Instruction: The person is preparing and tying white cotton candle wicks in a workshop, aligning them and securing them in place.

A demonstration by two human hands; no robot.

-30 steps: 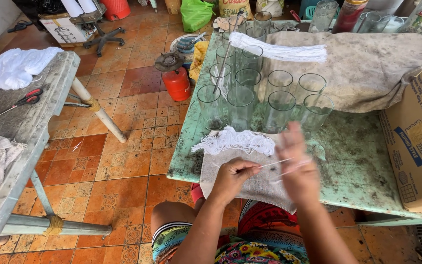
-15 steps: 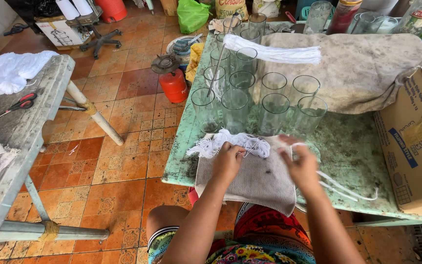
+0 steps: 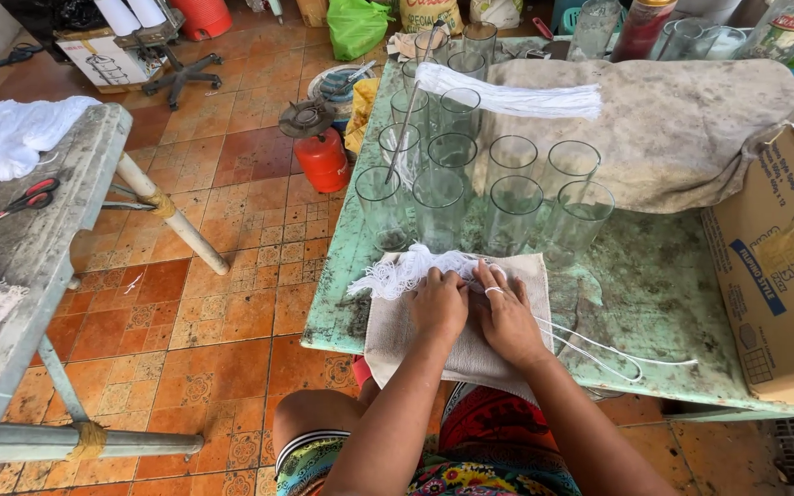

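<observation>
While both hands are pressed on the white string bundle [image 3: 406,272] | left hand [image 3: 440,303] and right hand [image 3: 510,317] pinched shut on it | cloth [image 3: 457,354] under hands | strings should be held flat, glasses [image 3: 470,188] just ahead not bumped.

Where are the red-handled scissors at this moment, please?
In the head view, the red-handled scissors lie on the grey side table at far left, just below the white cloth.
</observation>
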